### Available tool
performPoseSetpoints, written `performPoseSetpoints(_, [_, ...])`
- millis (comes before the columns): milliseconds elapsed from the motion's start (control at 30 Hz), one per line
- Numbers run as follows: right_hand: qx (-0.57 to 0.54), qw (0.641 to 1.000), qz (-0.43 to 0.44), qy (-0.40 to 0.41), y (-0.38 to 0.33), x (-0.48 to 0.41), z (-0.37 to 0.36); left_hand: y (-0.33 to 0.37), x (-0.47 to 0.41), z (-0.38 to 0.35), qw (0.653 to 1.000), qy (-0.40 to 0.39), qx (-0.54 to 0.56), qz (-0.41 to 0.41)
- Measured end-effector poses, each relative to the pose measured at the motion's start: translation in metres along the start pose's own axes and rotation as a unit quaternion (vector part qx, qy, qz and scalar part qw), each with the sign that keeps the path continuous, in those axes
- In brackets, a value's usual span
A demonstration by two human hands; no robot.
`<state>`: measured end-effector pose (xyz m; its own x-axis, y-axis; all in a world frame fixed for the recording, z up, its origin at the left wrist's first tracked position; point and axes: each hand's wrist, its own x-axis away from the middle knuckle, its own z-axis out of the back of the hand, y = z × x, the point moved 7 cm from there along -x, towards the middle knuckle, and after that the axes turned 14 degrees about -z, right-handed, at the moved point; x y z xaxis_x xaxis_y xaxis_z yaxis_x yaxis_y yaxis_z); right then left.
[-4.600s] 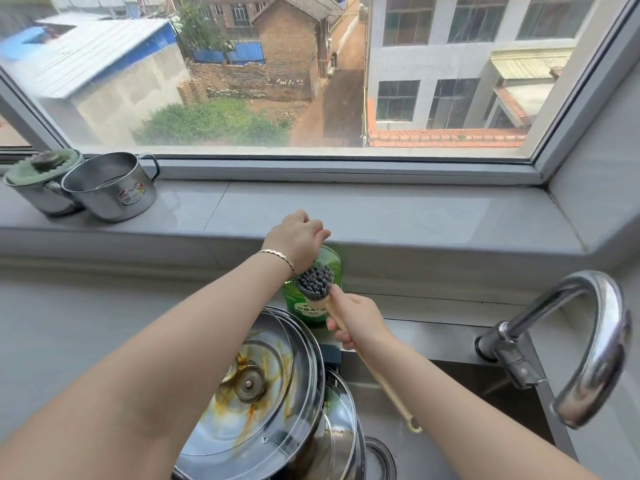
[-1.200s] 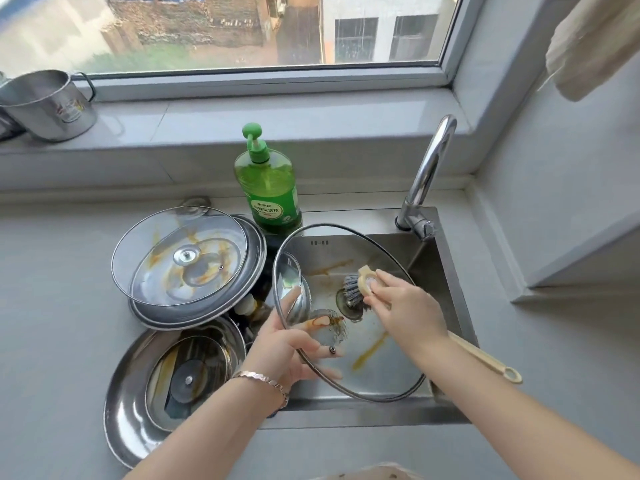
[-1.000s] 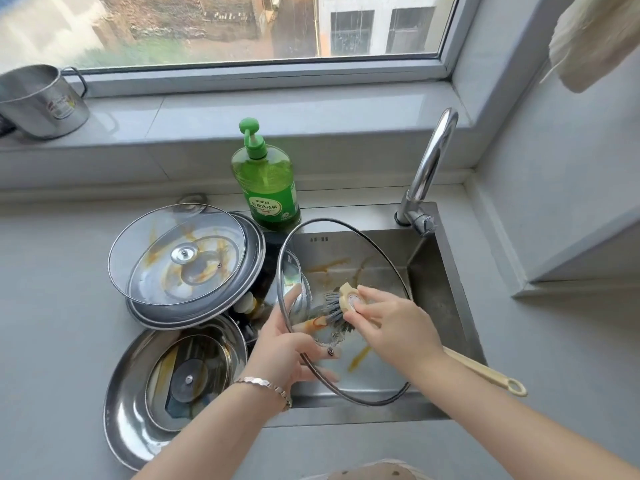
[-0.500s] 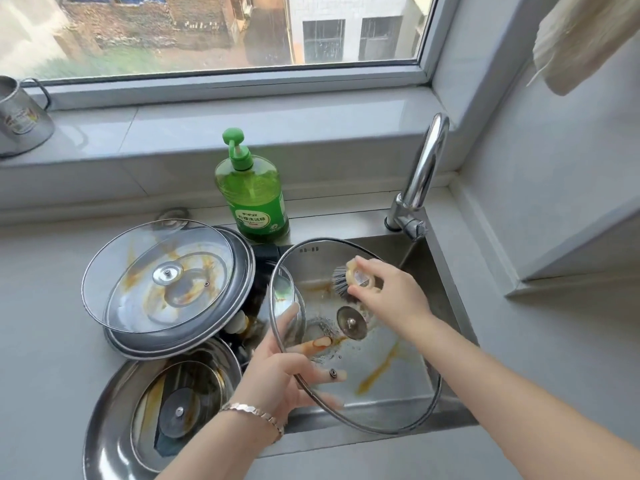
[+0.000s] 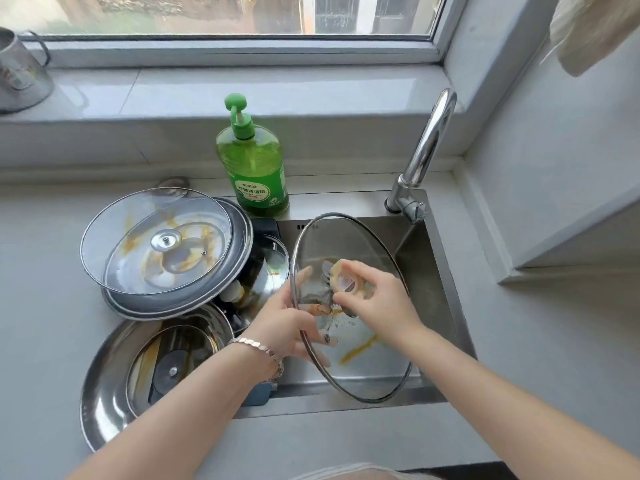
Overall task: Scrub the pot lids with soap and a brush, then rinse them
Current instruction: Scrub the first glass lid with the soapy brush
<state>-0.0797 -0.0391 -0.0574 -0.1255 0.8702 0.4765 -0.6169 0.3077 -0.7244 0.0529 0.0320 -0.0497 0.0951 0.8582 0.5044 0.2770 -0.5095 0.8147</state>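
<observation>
A glass pot lid (image 5: pixel 367 368) with orange stains stands tilted over the steel sink (image 5: pixel 446 306). My left hand (image 5: pixel 291 327) grips its left rim, thumb on the near face and fingers behind the glass. My right hand (image 5: pixel 377 299) holds the cream-handled brush (image 5: pixel 341 280) near its head, its dark bristles pressed to the lid's inner face around the middle. A second stained glass lid (image 5: pixel 156 240) lies on a stack of pots to the left. A third lid (image 5: pixel 173 365) rests in a steel pan (image 5: pixel 100 410).
A green soap bottle (image 5: pixel 252 164) with a pump stands behind the sink. The curved tap (image 5: pixel 426 147) rises at the sink's back right corner. A steel mug (image 5: pixel 20 74) sits on the windowsill at far left. A cloth (image 5: pixel 588 29) hangs at top right.
The brush has slid down from the lid's upper part to its middle, after earlier strokes back and forth. My left hand keeps its grip on the rim. Earlier I pumped soap onto the brush.
</observation>
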Motion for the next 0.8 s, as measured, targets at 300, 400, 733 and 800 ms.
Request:
performPoseSetpoints(300, [-0.058,0.995,0.056,-0.067,-0.020,-0.002,0.012,0.004,-0.004,-0.019,0.999,0.005,0.041,-0.013])
performPoseSetpoints(400, [-0.084,0.996,0.015,0.031,-0.013,-0.038,0.052,-0.005,-0.007,-0.024,0.997,-0.020,0.067,0.016])
performPoseSetpoints(733, [-0.118,0.990,-0.005,0.078,-0.013,-0.051,0.066,-0.001,-0.023,-0.032,0.997,-0.051,0.026,0.042])
performPoseSetpoints(800, [-0.112,0.992,0.023,0.045,-0.023,-0.042,0.050,0.001,-0.024,-0.033,0.998,-0.047,0.026,0.041])
